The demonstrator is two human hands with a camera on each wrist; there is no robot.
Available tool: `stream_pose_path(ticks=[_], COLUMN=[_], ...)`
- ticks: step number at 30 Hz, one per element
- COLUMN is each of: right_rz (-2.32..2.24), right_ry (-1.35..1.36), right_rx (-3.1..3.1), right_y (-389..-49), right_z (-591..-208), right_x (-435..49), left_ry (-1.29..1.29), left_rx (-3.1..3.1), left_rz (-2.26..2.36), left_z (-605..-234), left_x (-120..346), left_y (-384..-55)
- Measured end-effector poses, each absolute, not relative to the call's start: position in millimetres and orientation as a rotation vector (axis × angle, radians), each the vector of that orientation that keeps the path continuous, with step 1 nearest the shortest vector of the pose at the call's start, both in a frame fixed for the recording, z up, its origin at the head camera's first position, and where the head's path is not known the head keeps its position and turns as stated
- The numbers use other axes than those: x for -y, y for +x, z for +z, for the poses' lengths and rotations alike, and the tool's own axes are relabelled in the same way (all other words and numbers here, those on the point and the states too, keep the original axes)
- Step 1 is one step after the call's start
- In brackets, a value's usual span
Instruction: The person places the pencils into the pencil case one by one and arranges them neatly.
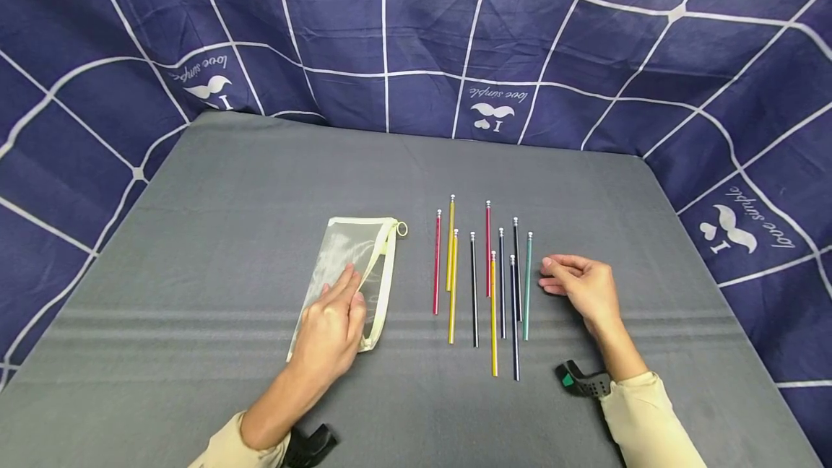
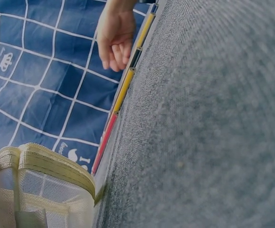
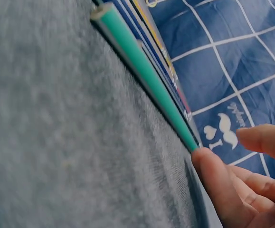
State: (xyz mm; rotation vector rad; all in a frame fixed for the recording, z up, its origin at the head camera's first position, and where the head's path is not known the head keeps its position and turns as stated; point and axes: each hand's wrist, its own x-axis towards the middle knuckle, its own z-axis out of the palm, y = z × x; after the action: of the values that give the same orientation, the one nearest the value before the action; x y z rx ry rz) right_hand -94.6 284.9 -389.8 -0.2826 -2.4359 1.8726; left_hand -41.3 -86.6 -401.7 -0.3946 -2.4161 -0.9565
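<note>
A translucent mesh pouch with pale yellow trim lies left of centre, its zipped side gaping. My left hand lies over it and pinches the upper edge of the opening, drawing it leftward. In the left wrist view the pouch bulges up from the cloth beside a finger. My right hand hovers just right of the teal pencil, thumb and forefinger apart with nothing between them. In the right wrist view the thumb tip overlaps the far end of this pencil.
Several pencils lie roughly parallel between the hands, among them a red pencil, a yellow pencil and a black pencil. Grey cloth covers the table. A blue checked curtain hangs around its back and sides.
</note>
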Motion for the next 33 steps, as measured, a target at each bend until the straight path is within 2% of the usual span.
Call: stream_pose_path(ticks=[13, 33], right_rz=[1.912, 1.815], right_ry=[-0.393, -0.443], right_rx=[2.678, 2.896], right_y=[-105, -112], right_z=[-400, -388], right_x=[-290, -286], left_ry=[-0.390, -0.394], left_rx=[2.401, 2.355], left_rz=[-0.974, -0.968], left_z=[-402, -408], left_x=[88, 86], left_y=[-40, -40])
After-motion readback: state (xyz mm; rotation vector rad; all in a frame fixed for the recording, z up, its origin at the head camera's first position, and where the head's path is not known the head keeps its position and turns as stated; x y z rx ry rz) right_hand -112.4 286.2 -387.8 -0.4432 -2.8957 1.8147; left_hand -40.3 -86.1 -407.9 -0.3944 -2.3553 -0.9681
